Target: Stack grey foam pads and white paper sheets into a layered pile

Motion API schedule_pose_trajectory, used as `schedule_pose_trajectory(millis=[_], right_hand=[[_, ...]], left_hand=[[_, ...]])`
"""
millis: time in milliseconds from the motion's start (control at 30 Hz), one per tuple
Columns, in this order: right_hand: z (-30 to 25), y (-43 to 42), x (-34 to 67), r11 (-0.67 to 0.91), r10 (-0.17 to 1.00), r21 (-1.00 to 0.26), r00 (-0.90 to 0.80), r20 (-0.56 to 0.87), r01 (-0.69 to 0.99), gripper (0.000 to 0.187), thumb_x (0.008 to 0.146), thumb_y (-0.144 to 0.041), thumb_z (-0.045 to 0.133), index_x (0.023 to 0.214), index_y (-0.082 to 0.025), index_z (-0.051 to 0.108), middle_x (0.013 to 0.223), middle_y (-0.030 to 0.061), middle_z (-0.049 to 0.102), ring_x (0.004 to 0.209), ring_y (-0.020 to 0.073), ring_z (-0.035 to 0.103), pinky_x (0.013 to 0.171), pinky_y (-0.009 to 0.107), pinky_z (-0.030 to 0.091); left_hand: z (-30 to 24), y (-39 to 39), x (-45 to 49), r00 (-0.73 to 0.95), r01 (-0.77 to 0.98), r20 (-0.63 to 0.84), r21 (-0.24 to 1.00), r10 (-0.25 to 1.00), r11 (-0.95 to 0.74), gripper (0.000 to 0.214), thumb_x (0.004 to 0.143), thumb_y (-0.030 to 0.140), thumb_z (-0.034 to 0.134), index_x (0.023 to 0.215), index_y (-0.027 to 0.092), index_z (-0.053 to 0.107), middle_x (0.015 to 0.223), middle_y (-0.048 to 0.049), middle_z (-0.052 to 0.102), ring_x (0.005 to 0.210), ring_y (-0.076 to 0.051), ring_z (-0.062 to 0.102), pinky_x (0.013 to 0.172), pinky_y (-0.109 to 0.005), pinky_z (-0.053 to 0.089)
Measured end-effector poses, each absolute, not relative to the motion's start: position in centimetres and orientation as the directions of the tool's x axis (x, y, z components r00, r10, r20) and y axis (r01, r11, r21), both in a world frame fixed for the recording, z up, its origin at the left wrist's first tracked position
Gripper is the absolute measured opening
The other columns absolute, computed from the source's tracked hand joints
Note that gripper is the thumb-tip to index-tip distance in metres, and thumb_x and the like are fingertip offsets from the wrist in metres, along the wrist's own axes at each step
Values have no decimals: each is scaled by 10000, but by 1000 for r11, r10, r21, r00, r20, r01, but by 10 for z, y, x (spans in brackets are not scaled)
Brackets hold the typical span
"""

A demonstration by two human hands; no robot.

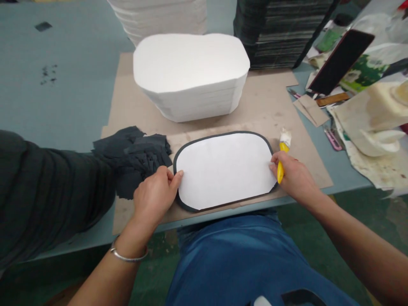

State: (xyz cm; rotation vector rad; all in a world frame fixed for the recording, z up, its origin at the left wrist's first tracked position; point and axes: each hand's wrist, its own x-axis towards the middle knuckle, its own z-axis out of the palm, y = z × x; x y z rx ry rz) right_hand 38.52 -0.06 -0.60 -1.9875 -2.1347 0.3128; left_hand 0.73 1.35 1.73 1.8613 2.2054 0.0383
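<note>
A white rounded sheet (pixel 225 170) lies on a slightly larger dark piece (pixel 177 160) whose edge shows as a black border, both on a brown cardboard mat (pixel 274 102). My left hand (pixel 156 193) presses the sheet's left edge with thumb and curled fingers. My right hand (pixel 295 176) rests at the sheet's right edge and grips a yellow-handled brush (pixel 283 151), its white bristles pointing away from me.
A thick stack of white sheets (pixel 191 74) stands behind. Dark fabric pieces (pixel 134 157) lie at left beside a dark cloth heap (pixel 44 191). A black stack (pixel 280 34) sits at the back. Clutter, a dark tablet-like board (pixel 341 59) and stained cloth (pixel 372 123) fill the right.
</note>
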Motion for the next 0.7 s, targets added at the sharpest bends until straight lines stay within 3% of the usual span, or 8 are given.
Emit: schedule_pose_trajectory(millis=[67, 133, 233, 333, 433, 567, 700], right_hand=[[-7, 0, 383, 78, 997, -278, -79, 10, 957, 171, 1002, -293, 477, 1130, -207, 549, 969, 113, 695, 802, 257, 651, 702, 332, 426], [-8, 0, 381, 94, 996, -259, -93, 15, 961, 173, 1015, -280, 457, 1131, -201, 558, 944, 113, 687, 782, 250, 647, 692, 329, 426], [-9, -1, 382, 119, 993, -225, -115, 27, 967, 169, 1030, -272, 440, 1121, -203, 565, 876, 91, 667, 768, 246, 651, 693, 329, 442], [-7, -5, 385, 131, 991, -194, -126, 38, 972, 148, 1036, -291, 459, 1088, -215, 574, 843, 75, 655, 756, 253, 660, 689, 342, 470], [-5, -2, 379, 139, 983, -155, -118, 140, 978, 189, 1017, -367, 535, 1100, -205, 586, 875, 106, 663, 822, 304, 670, 699, 394, 518], [-8, 24, 343, 400, 882, -205, -314, 351, 893, 166, 1030, -311, 538, 1134, -185, 566, 1228, 180, 690, 1183, 332, 647, 952, 479, 568], [-23, 52, 305, 566, 809, -259, -466, 359, 783, 62, 1029, -230, 526, 1067, -190, 557, 1496, 176, 566, 1390, 323, 538, 1145, 537, 477]], left_hand=[[22, 13, 29, -51, 986, 48, 163, 998, 43, 407, 988, 534, 496, 1042, 165, 659, 1010, -164, 717, 1001, -364, 680, 788, -427, 541], [19, 15, 54, 162, 961, 234, 185, 959, -208, 452, 1014, 471, 497, 1247, 110, 637, 1318, -225, 649, 1275, -372, 589, 1013, -483, 517], [5, 21, 86, 379, 892, 261, 151, 888, -425, 562, 1023, 444, 528, 1513, 170, 498, 1639, -174, 410, 1537, -383, 330, 1216, -628, 317], [-9, 27, 97, 411, 894, 168, 119, 896, -432, 627, 1019, 503, 533, 1590, 272, 418, 1711, -91, 296, 1588, -399, 206, 1216, -747, 203], [-13, 28, 94, 407, 900, 117, 116, 906, -420, 639, 1031, 542, 483, 1609, 287, 388, 1727, -66, 245, 1599, -381, 176, 1230, -742, 167], [-12, 26, 90, 400, 904, 106, 117, 911, -411, 662, 1025, 586, 462, 1621, 314, 362, 1732, -38, 226, 1605, -385, 144, 1239, -733, 159], [-12, 24, 91, 389, 907, 114, 124, 914, -402, 713, 991, 660, 479, 1620, 350, 354, 1728, -18, 249, 1601, -397, 151, 1240, -724, 188]])
